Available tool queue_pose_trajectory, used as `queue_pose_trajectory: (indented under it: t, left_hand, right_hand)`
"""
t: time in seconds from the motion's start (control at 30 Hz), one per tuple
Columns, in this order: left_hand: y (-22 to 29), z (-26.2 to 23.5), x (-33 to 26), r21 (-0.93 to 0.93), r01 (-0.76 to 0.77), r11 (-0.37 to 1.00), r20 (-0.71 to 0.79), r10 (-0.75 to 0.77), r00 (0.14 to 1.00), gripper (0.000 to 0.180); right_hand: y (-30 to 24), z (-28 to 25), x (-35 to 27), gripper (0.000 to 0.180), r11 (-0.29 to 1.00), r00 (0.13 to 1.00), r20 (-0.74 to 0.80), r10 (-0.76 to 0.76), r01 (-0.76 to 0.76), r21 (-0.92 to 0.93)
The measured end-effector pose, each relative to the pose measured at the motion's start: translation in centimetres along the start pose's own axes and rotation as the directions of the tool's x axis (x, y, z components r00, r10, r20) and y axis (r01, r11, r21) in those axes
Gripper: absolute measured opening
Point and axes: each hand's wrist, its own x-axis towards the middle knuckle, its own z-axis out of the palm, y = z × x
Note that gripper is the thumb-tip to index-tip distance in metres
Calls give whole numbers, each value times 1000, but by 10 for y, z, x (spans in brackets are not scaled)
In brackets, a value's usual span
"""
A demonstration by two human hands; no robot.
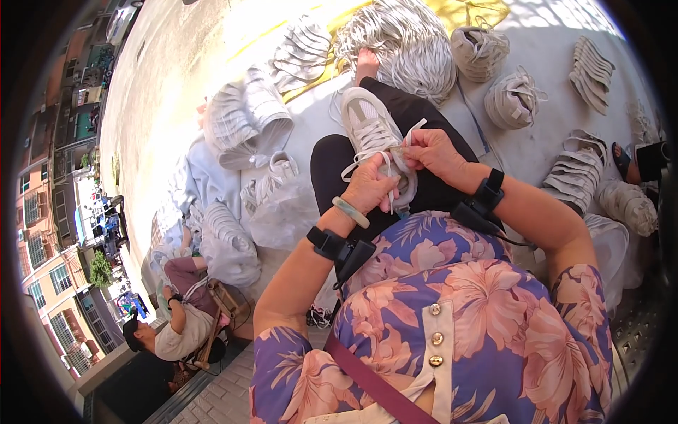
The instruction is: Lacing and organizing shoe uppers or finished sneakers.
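A white and grey sneaker (364, 112) lies across my lap, its toe pointing away from me. White shoelace runs through the eyelets, and loose ends stick out near the collar. My left hand (370, 185) is closed at the near end of the lacing, pinching the shoelace; a loop of it bows out to the left. Just to its right, my right hand (436, 154) pinches the same shoelace (415, 129) between thumb and fingers, a short end rising above them. My fingers partly cover the shoe's collar and tongue.
Beyond my legs lies a big bundle of white laces (406, 53) on yellow sheeting. Nested rows of shoe uppers (236, 124) are at left, more uppers (578, 169) at right. Single pale shoes (512, 99) stand upright nearby. Another person (185, 328) sits at lower left.
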Motion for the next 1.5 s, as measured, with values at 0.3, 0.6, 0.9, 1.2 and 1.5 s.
queue_pose_trajectory:
  t: [0.3,0.6,0.9,1.2,1.5]
  left_hand:
    - [2,-2,-2,0,-3,1000,42,3,999,39]
    - [12,1,1,125,30,992,64,-38,997,31]
    - [1,-17,-11,60,-16,998,-9,17,1000,13]
    - [-22,-68,-53,-288,-336,897,-497,160,853,16]
    - [-38,-52,-52,-430,-349,833,-477,119,871,10]
  right_hand:
    - [-6,4,4,15,485,884,81,-461,327,-811]
    - [-10,11,13,14,639,989,34,-144,119,-760]
    - [-17,16,1,21,522,976,25,-217,137,-842]
    - [-22,26,-9,26,94,951,231,-207,255,-962]
    - [-38,28,-2,25,-24,968,230,-99,229,-973]
